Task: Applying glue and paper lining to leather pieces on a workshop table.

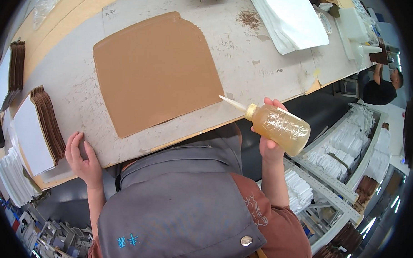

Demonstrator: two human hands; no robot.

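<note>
My right hand [271, 145] grips a squeeze bottle [281, 129] of amber liquid, tilted, with its long pale nozzle [230, 101] pointing left near the lower right corner of a brown sheet [157, 75]. That sheet lies flat on the grey worktop. My left hand [82, 159] rests at the front edge of the worktop [73, 106], fingers apart and holding nothing, just right of a stack of brown pieces [49, 123] topped with a white piece [31, 134].
More stacks stand at the left [10, 72]. White sheets [285, 20] and a plastic container [353, 32] lie at the back right. Metal racks [340, 147] of white bundles stand below right. A person in black [378, 89] is at the far right.
</note>
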